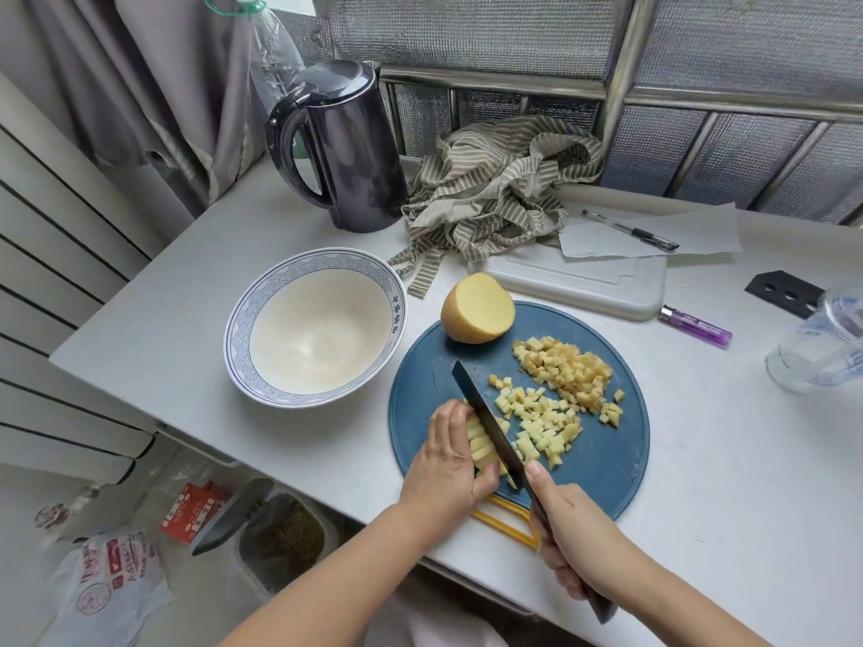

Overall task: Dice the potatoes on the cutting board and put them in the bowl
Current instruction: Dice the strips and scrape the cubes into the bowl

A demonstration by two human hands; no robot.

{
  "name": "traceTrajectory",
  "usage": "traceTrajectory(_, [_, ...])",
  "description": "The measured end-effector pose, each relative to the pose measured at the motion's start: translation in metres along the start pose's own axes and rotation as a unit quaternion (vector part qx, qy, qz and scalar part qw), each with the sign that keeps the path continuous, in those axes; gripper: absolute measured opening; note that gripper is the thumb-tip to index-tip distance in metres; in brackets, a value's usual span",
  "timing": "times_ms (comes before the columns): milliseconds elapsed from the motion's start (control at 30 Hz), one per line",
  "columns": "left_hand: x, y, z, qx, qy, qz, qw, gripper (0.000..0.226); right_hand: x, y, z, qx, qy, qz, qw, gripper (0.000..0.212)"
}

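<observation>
Potato dicing on a round blue cutting board

Left hand point(448, 464) holds a stack of potato strips point(481, 443) at the near left of the cutting board point(607, 464), fingers curled close together over them. The right hand point(569, 539) grips the handle of a dark knife point(485, 422), fingers wrapped round it and one fingertip pressed at the blade's base. The blade stands against the strips. Diced potato point(555, 394) lies heaped in the board's middle and a halved potato point(477, 308) sits at its far edge. The bowl point(243, 338), white inside with a blue wave-pattern rim, stands just left of the board. Its rim carries four blue Chinese characters point(397, 315), too small to read surely. Faint lettering on the board and print on a purple lighter point(696, 325) to the right cannot be read.
</observation>
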State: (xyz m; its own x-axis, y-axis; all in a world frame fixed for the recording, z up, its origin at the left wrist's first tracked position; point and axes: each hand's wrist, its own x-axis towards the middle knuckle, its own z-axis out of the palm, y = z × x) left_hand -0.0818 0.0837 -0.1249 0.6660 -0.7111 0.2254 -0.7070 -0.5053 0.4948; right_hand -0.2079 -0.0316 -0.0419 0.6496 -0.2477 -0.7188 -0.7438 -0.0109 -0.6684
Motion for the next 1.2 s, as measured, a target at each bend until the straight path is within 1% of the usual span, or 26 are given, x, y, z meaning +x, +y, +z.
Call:
traceTrajectory(133, [0.001,-0.003,-0.001,0.000,-0.002,0.011,1.000,0.068,0.000,0.001,0.009,-0.016,0.025,-0.021,0.999,0.061])
traceTrajectory(267, [0.002,-0.007,-0.004,-0.013,-0.034,0.012,0.999,0.067,0.002,0.006,0.019,-0.018,0.041,-0.025,0.999,0.060])
traceTrajectory(367, [0.002,-0.008,-0.008,-0.014,-0.041,0.016,0.999,0.067,0.006,0.010,0.023,-0.027,0.051,-0.028,0.998,0.060])
traceTrajectory(500, [0.002,-0.008,-0.006,-0.013,-0.026,0.021,0.999,0.068,0.010,0.013,0.022,-0.028,0.051,-0.029,0.998,0.057])
traceTrajectory(700, [0.002,-0.009,-0.006,-0.023,-0.030,0.025,0.999,0.065,0.018,0.003,0.016,-0.027,0.036,-0.037,0.998,0.058])
traceTrajectory(833, [0.003,-0.009,-0.006,-0.031,-0.037,0.010,0.999,0.065,0.021,0.006,0.025,-0.045,0.065,-0.048,0.996,0.059])
traceTrajectory(967, [0.002,-0.011,-0.006,-0.034,-0.047,0.003,0.998,0.068,0.019,0.004,0.029,-0.050,0.093,-0.069,0.992,0.055])
traceTrajectory(1100, [0.001,-0.008,-0.008,-0.025,-0.043,0.000,0.999,0.077,0.018,0.006,0.027,-0.040,0.112,-0.063,0.991,0.060])
traceTrajectory(1200, [0.001,-0.007,-0.010,-0.030,-0.045,-0.004,0.999,0.078,0.019,0.010,0.024,-0.031,0.115,-0.056,0.991,0.065])
